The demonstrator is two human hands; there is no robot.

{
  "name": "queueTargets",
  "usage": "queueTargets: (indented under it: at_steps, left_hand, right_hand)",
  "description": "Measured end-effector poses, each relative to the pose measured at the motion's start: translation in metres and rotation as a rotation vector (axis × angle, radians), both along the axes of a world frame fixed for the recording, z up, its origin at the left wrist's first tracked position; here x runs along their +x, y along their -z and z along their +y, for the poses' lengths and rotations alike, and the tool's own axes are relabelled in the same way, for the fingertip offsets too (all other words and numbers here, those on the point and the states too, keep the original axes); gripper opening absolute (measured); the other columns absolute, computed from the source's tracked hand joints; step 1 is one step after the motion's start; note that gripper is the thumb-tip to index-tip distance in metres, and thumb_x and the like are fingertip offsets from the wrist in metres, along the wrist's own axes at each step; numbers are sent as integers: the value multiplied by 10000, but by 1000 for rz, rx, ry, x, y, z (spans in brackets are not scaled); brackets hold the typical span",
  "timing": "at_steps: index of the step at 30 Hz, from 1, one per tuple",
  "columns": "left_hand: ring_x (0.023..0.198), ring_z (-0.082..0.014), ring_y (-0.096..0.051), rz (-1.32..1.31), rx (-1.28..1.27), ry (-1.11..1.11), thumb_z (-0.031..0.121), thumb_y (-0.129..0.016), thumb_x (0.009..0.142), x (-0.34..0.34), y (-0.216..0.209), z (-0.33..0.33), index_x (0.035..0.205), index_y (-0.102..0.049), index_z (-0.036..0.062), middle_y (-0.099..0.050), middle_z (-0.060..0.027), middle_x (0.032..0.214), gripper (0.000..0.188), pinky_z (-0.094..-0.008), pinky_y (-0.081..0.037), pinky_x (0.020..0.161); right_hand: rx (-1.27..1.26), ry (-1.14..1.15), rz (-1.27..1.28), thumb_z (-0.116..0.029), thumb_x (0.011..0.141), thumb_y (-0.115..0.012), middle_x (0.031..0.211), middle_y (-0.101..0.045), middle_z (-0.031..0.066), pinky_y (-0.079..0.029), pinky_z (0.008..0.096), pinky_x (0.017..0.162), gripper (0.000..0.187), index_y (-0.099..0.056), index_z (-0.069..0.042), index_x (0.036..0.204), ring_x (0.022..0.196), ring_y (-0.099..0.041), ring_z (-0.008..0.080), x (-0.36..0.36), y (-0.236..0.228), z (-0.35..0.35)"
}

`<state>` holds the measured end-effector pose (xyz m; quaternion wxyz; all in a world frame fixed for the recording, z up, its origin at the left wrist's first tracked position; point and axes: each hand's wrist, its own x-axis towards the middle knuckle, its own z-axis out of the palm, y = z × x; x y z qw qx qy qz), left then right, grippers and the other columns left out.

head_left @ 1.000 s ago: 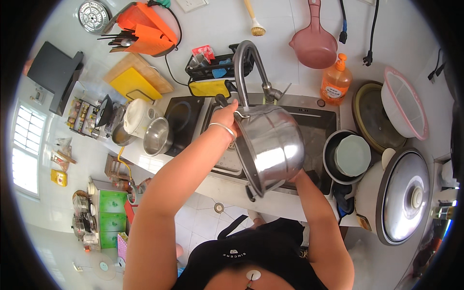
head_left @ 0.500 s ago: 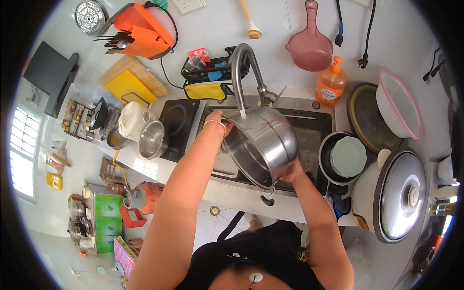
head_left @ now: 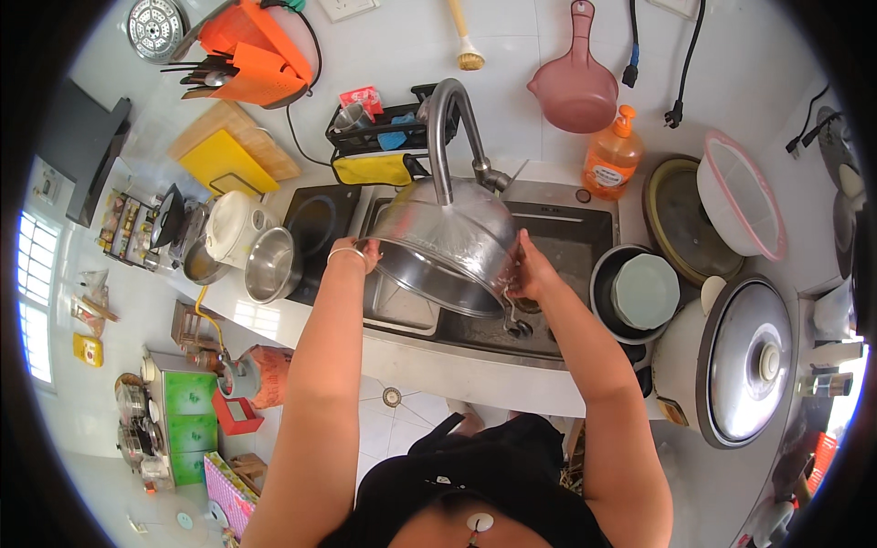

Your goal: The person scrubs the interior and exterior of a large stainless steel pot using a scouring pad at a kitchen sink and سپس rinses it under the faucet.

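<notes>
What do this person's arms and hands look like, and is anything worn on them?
Both arms are bare from shoulder to fingers: no sleeves reach them and no gloves cover either hand. The left hand has a thin, pale bangle around the wrist. The right hand shows no bracelet, watch or ring that can be made out. The only clothing in view is a black top with a small round white device clipped at the chest.

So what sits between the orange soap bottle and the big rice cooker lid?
In the head view, a dark pot holding a pale green bowl sits between them.

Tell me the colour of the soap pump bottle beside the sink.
Orange, the soap pump bottle, seen in the head view.
</notes>
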<state>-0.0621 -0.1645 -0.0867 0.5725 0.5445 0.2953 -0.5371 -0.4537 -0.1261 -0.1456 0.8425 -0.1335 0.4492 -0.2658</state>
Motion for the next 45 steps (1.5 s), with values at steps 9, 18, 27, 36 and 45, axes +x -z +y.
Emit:
queueTargets:
  at_steps: [9,18,27,36,45]
  left_hand:
    - [941,-369,-627,23,-239,-189,128,-322,949,18,-15,74,1312,-304,-153,-329,-354,1364,460,-304,-595,575]
    - [674,-258,-595,-180,-302,-138,125,-452,822,-19,-65,137,842,-538,41,-595,-84,787,122,-393,-518,597]
    - [751,-254,-598,-225,-400,68,141,-480,770,-49,-81,184,862,-585,35,-611,-87,819,176,-403,-498,696]
    - [1121,-341,-566,-250,-659,10,151,-451,759,-40,-33,215,1159,-551,-65,-600,-186,1179,466,-465,-428,1014]
    - [1185,-392,-518,-230,-787,144,192,-457,738,-38,-39,239,1267,-491,-52,-539,-230,1274,583,-526,-398,1035]
  right_hand:
    - [-29,91,79,-663,889,-451,1262,-567,116,-414,444,962,672,-548,-104,1249,1141,-530,275,64,12,-35]
    - [69,260,-152,-575,944,-428,1201,-619,106,-484,425,914,599,-559,-71,1241,1036,-605,259,100,1,-18]
    - [102,212,-263,-525,963,-415,1126,-657,104,-487,469,902,539,-601,-62,1167,997,-622,277,100,20,-27]
    - [-319,414,210,-272,821,-683,725,-470,103,-385,408,497,332,-607,-7,1004,603,-463,222,50,30,-123]
    - [-512,459,388,-178,752,-699,1375,-429,185,-302,457,1015,662,-404,8,1315,1245,-381,310,42,-25,-177]
